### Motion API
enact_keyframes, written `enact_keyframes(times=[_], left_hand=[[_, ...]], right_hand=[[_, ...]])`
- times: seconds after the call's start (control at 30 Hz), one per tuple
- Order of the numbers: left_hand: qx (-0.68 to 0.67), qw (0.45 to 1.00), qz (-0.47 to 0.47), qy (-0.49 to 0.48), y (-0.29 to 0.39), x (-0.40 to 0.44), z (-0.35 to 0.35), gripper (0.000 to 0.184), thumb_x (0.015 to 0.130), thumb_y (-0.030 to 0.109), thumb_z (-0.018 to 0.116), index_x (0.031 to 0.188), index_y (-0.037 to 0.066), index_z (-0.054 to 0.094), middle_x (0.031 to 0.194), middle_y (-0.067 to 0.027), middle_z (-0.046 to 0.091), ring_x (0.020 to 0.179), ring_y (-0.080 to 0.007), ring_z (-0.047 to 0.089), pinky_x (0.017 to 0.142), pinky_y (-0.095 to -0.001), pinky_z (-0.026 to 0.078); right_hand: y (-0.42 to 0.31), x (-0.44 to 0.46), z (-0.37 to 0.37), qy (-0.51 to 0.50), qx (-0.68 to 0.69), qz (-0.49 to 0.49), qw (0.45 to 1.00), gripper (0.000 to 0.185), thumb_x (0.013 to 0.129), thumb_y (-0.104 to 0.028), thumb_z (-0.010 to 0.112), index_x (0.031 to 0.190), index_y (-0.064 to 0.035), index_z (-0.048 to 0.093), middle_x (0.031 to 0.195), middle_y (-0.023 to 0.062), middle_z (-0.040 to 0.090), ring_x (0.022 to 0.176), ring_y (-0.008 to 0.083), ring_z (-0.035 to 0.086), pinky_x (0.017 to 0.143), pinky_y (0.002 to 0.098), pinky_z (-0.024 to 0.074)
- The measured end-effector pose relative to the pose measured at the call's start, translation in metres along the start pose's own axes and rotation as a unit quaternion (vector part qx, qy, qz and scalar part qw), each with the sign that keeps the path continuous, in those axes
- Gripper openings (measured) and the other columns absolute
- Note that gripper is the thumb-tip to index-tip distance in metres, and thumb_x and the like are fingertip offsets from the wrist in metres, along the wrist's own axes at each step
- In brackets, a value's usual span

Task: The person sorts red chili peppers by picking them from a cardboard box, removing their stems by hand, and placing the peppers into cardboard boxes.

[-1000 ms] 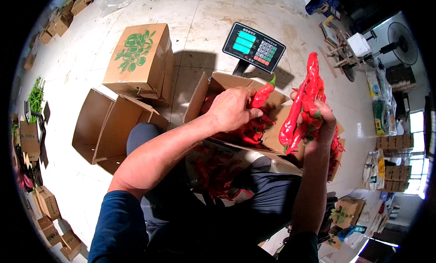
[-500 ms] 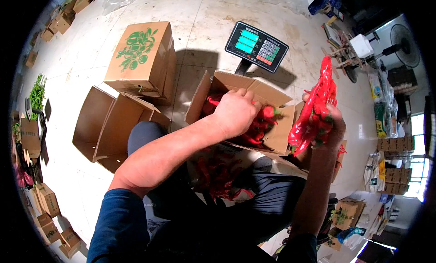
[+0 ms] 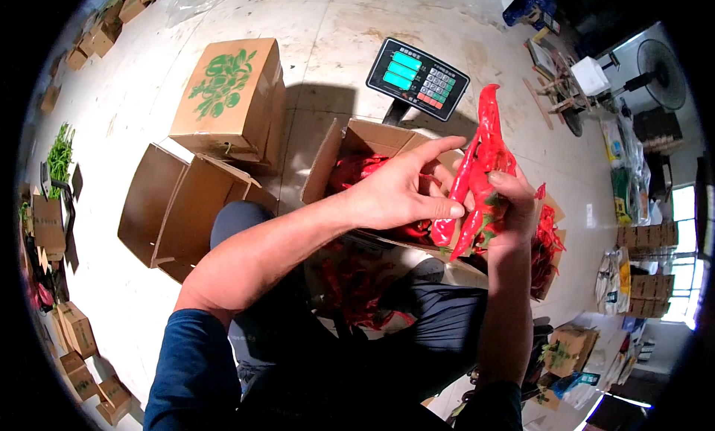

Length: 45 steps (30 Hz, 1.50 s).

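Observation:
My right hand (image 3: 514, 208) is wrapped round a bunch of long red peppers (image 3: 488, 155), held upright over the right side of an open cardboard box (image 3: 320, 163). My left hand (image 3: 406, 189) has its fingers and thumb spread, close against the left side of that bunch; nothing is gripped in it. Below it, red peppers (image 3: 354, 170) lie in the box, partly hidden by the hand. More red peppers (image 3: 547, 245) fill a box at the right. Between my legs lies another heap of red peppers (image 3: 357, 289), in shadow.
A scale display (image 3: 417, 79) stands behind the box. At the left are a closed carton with green print (image 3: 223, 88) and an open carton (image 3: 153, 208). A fan (image 3: 661, 75) stands at the far right, with stacked cartons (image 3: 652, 286) below.
My left hand has come out of the box, opened and moved right to the held bunch. My right hand has brought the bunch left, towards it. The pepper held earlier in my left hand is gone from it.

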<state>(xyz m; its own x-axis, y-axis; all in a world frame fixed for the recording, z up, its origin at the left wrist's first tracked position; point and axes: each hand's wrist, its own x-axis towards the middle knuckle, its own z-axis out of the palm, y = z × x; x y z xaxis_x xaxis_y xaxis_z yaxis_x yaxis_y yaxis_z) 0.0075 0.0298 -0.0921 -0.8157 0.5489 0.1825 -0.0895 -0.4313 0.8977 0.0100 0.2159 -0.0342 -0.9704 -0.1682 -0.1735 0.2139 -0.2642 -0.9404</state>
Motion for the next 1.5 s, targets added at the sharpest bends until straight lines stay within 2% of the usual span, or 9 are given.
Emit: enact_keyframes(times=[0.07,0.23,0.37,0.67,0.9,1.0,1.3,1.4,1.5], left_hand=[[0.003,1.000,0.000,0.003,-0.006,0.000,-0.002,0.083,0.085,0.001,0.073,0.151,-0.002,0.023,0.098,-0.0095,0.066,0.085,-0.0124,0.064,0.075,-0.0252,0.054],[-0.079,0.996,-0.039,0.006,-0.005,0.000,-0.012,0.069,0.090,-0.003,0.065,0.150,0.002,0.030,0.104,-0.0101,0.068,0.094,-0.0172,0.067,0.087,-0.0304,0.054],[-0.266,0.960,-0.067,0.055,0.003,-0.001,-0.019,0.051,0.095,-0.003,0.056,0.143,0.004,0.039,0.106,-0.0122,0.068,0.097,-0.0244,0.069,0.085,-0.0369,0.058],[-0.353,0.929,-0.047,0.100,0.007,0.004,-0.029,0.036,0.099,0.004,0.045,0.135,0.004,0.042,0.121,-0.0177,0.059,0.100,-0.0308,0.066,0.088,-0.0490,0.058],[-0.328,0.934,-0.031,0.137,0.002,0.008,-0.026,0.032,0.102,0.014,0.049,0.132,0.003,0.046,0.113,-0.0139,0.062,0.100,-0.0250,0.066,0.087,-0.0443,0.060],[-0.304,0.945,-0.037,0.113,-0.004,0.007,-0.029,0.032,0.100,0.013,0.054,0.130,0.003,0.051,0.108,-0.0114,0.065,0.100,-0.0228,0.066,0.089,-0.0412,0.059],[-0.290,0.952,-0.032,0.096,-0.007,0.012,-0.027,0.026,0.100,0.014,0.054,0.124,0.004,0.054,0.118,-0.0137,0.066,0.097,-0.0209,0.066,0.087,-0.0358,0.056],[-0.282,0.956,-0.029,0.074,-0.010,0.011,-0.028,0.028,0.100,0.014,0.053,0.127,0.004,0.053,0.117,-0.0132,0.065,0.096,-0.0196,0.065,0.086,-0.0350,0.056],[-0.276,0.955,-0.038,0.103,-0.007,0.010,-0.024,0.028,0.101,0.012,0.052,0.128,0.004,0.053,0.116,-0.0135,0.065,0.095,-0.0179,0.065,0.084,-0.0341,0.056]], right_hand=[[-0.001,0.000,0.004,-0.024,0.002,0.005,1.000,0.062,0.073,-0.024,0.065,0.127,0.0013,0.051,0.103,0.0161,0.065,0.084,0.0202,0.065,0.077,0.0304,0.0544],[0.000,0.006,0.007,0.035,-0.020,-0.006,0.999,0.054,0.076,-0.022,0.064,0.124,0.0005,0.052,0.100,0.0141,0.064,0.075,0.0179,0.062,0.069,0.0284,0.0522],[-0.001,0.013,-0.005,0.042,0.003,-0.023,0.999,0.048,0.079,-0.022,0.063,0.120,0.0002,0.053,0.099,0.0140,0.064,0.068,0.0165,0.059,0.063,0.0273,0.0494],[-0.002,0.012,-0.013,-0.019,0.027,-0.017,0.999,0.050,0.079,-0.024,0.062,0.120,0.0016,0.052,0.100,0.0154,0.063,0.065,0.0174,0.059,0.060,0.0269,0.0492],[-0.005,0.007,-0.008,-0.024,0.013,-0.014,1.000,0.050,0.076,-0.024,0.063,0.118,0.0021,0.053,0.097,0.0159,0.063,0.062,0.0172,0.058,0.056,0.0274,0.0476],[-0.004,0.005,-0.008,-0.025,-0.012,-0.007,1.000,0.059,0.078,-0.031,0.063,0.124,0.0038,0.051,0.099,0.0152,0.061,0.060,0.0157,0.054,0.055,0.0245,0.0441],[-0.004,0.002,-0.011,-0.021,0.002,-0.021,1.000,0.058,0.079,-0.032,0.063,0.122,0.0050,0.052,0.100,0.0169,0.060,0.061,0.0157,0.052,0.055,0.0241,0.0432],[-0.005,0.000,-0.011,-0.008,0.015,-0.029,0.999,0.053,0.076,-0.029,0.065,0.117,0.0018,0.054,0.094,0.0157,0.063,0.060,0.0171,0.056,0.054,0.0260,0.0449],[-0.004,0.002,-0.017,-0.045,0.044,-0.027,0.998,0.055,0.077,-0.030,0.064,0.120,0.0016,0.052,0.096,0.0158,0.062,0.059,0.0165,0.055,0.055,0.0258,0.0448]])
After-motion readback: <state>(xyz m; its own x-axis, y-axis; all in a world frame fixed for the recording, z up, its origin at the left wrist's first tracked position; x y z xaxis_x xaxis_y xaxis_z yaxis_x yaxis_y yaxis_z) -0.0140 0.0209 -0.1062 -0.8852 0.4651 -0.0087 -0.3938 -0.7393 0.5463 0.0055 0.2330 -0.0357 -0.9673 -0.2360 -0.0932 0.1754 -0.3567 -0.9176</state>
